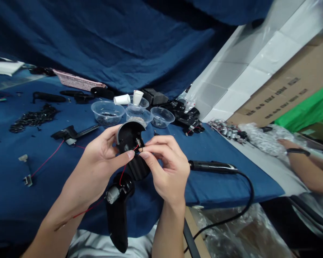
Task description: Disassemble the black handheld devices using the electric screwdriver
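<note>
The left hand [102, 161] gripped a round black plastic housing [129, 138] above the blue-covered counter [218, 186], while the right hand [167, 168] pinched a red wire [136, 147] between its fingertips at the housing. A small metal motor [113, 195] sat in a black plastic handle shell [117, 222] just below. Clear plastic bowls [107, 113] stood beyond.

The left hand [102, 161] and right hand [165, 166] are bare, nails short; so are the forearms [60, 218]; below the hands shows a creased white shirt [102, 245].
</note>
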{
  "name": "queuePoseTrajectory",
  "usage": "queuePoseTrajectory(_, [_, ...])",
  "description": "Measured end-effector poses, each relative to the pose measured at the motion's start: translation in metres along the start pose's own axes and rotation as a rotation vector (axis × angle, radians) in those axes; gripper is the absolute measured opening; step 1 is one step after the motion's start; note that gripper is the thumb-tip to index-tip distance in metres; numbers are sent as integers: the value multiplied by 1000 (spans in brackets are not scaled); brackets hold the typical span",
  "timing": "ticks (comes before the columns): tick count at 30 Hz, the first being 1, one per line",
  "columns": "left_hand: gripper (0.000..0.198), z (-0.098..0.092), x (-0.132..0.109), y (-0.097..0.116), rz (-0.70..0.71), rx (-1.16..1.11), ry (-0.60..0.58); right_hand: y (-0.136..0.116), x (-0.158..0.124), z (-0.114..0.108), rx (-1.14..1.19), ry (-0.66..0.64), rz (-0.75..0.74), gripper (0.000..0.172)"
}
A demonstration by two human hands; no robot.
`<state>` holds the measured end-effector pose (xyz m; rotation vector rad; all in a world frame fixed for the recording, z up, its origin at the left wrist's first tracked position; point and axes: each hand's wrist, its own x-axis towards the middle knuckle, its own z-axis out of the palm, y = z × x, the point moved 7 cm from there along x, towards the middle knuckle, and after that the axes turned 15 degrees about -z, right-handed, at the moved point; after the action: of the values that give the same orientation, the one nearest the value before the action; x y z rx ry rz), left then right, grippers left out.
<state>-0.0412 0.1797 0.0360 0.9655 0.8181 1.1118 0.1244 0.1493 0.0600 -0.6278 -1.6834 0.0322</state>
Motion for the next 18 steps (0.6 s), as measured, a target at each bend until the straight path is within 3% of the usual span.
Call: queuePoseTrajectory(18, [55,-5,3,-2,-22,-106,23,-10,-1,5,-165,9,-122,16])
